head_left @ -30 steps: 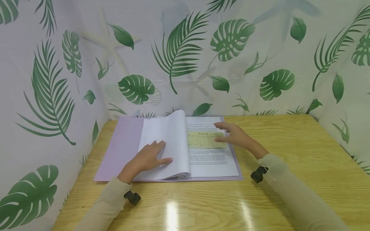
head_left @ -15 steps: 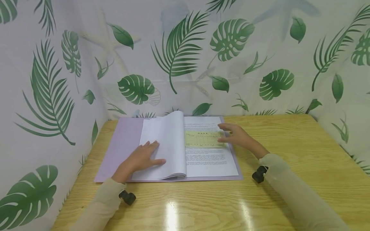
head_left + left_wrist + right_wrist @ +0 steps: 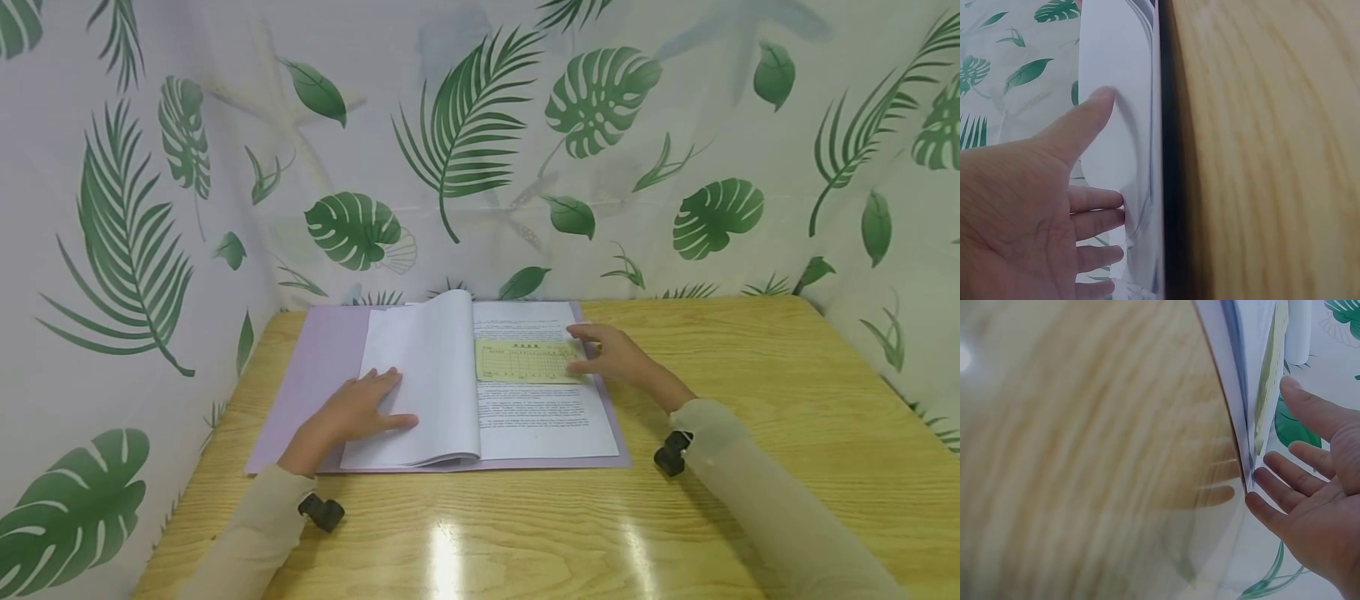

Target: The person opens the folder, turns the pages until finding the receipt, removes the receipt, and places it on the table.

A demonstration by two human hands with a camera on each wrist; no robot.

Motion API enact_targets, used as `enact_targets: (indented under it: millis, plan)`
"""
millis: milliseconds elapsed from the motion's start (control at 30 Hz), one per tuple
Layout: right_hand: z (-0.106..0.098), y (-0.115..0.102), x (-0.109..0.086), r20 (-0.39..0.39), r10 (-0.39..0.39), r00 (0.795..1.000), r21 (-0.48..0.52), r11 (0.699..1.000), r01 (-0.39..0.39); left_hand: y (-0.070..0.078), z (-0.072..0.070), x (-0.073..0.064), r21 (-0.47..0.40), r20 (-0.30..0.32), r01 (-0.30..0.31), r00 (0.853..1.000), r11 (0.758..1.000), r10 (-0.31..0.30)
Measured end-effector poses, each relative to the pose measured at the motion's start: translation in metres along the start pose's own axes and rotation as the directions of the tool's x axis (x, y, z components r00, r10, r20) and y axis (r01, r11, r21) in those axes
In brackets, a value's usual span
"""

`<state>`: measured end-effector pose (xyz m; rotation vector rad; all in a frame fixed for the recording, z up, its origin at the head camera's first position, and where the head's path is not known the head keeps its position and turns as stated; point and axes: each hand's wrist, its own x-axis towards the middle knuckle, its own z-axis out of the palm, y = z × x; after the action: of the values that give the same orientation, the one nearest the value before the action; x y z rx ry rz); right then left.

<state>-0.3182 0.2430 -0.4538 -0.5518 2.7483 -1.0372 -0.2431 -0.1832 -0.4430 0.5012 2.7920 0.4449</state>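
A purple folder point(image 3: 307, 383) lies spread on the table with a stack of paper in it. My left hand point(image 3: 356, 410) rests on the blank white pages point(image 3: 442, 392) turned over to the left, its thumb apart from its straight fingers; the left wrist view shows its fingertips against the paper point(image 3: 1104, 50). Over the printed page point(image 3: 532, 421) on the right lies a yellow-green form slip point(image 3: 517, 362) with a ruled grid. My right hand point(image 3: 611, 354) hovers at the slip's right end, thumb and fingers spread; in the right wrist view its fingertips are by the paper's edge.
The wooden table point(image 3: 510, 533) extends in front of the folder and to its right. A white cloth point(image 3: 480, 167) with green leaf prints hangs behind and at both sides. A small black camera point(image 3: 321, 512) is worn on each wrist.
My left hand has slid left and a little towards me over the pages, and their fold has shifted left, baring more of the slip's left end. The right hand has moved slightly right.
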Motion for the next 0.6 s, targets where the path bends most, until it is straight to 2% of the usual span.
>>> enact_targets:
  millis: [233,600]
  plan:
    - [0.0038,0.0012,0.0018,0.014,0.017,1.0,-0.076,0.997,-0.016,-0.0018,0.0016,-0.0003,-0.004,-0.004,-0.009,1.0,1.0,0.009]
    - [0.0068,-0.0051,0.002,0.009,0.022,1.0,-0.058,0.998,-0.022,0.0006,0.0017,-0.0029,-0.023,-0.011,-0.012,1.0,1.0,0.012]
